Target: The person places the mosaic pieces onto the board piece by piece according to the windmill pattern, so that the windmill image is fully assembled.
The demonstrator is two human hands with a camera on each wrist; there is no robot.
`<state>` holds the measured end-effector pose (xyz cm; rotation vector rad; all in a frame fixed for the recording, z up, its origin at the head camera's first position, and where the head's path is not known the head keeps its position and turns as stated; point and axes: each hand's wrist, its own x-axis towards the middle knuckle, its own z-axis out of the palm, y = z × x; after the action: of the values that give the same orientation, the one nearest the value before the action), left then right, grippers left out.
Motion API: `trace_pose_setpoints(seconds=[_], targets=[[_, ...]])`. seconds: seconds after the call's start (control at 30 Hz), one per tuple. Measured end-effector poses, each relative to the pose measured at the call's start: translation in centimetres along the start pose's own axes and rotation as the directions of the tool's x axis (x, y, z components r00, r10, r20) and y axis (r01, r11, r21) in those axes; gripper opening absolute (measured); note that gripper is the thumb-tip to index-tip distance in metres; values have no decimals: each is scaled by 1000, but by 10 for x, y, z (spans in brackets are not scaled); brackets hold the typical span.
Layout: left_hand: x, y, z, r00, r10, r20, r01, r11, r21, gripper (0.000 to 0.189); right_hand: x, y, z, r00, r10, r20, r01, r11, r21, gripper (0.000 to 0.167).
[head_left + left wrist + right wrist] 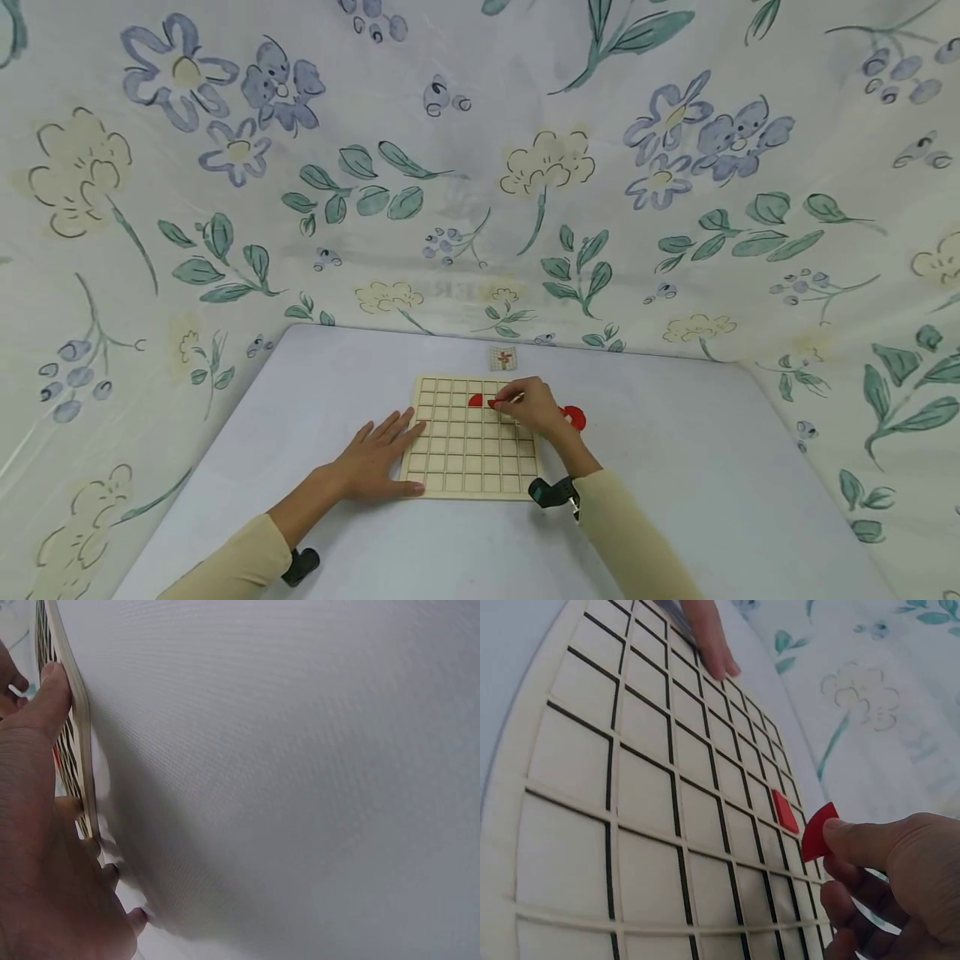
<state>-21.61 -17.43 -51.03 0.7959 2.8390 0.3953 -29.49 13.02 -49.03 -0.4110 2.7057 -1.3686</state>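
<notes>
A pale wooden grid board lies on the white table, its square cells divided by raised strips. One red quarter-round piece sits in a cell of an upper row. My right hand pinches another red quarter-round piece between thumb and fingers, just above the board beside the placed one. My left hand lies spread at the board's left edge, with thumb and fingertips touching the rim. In the left wrist view, the thumb rests on the board's edge.
More red pieces lie on the table to the right of the board, partly hidden by my right arm. A small card with a red figure on a grid lies beyond the board. Floral cloth hangs behind the table.
</notes>
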Motion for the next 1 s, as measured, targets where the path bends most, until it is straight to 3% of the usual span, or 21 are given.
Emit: trace_pose_setpoints(seconds=[0.27,0.43,0.77,1.0], targets=[[1,2,1,1000,-18,20,18,1000,15,103,3,-9,16,1000,-15,18,14,1000,13,5],[1,3,2,1000,-14,15,15,1000,-7,103,2,-9,25,999,-16,34,17,999,-38,5],[-1,6,3,999,-33,17,33,999,-6,103,0,-8,35,997,-75,-21,70,983,-170,5],[-4,8,3,999,-41,18,41,999,-14,102,-3,-9,39,998,-58,-38,50,980,-192,5]])
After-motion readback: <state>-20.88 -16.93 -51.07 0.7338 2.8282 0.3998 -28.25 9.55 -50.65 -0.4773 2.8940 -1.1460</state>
